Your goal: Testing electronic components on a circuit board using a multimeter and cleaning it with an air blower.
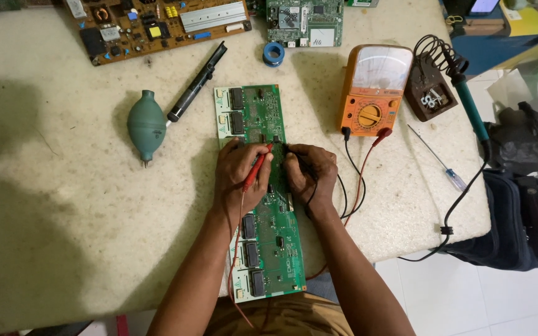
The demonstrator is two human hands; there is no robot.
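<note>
Pale speckled stone makes up the counter [51, 205], which ends at the right over a white tiled floor [468, 298]. At the middle of it lies a long green rectangular circuit board [263, 242], running from far to near, with black block components at both ends. Both hands rest on the board's middle. The left hand [239, 173] has its grip closed around a slim red test probe [256, 169], the tip pointing far and right onto the board. The right hand [311, 174] has its grip curled shut over a black test probe [286, 149], mostly hidden by the fingers, its tip also down on the board just beside the red one. Red and black leads run from the hands to an orange analogue multimeter with a white dial face [373, 90], far and right of the board. Left of the board sit a dark green rubber bulb blower [147, 126] and a black pen-shaped desoldering pump [197, 81]. Farther right stand a coiled wire soldering-iron stand [434, 78] and a thin blue-handled screwdriver [438, 159]. A brown circuit board [151, 28] lies at the far edge.
</note>
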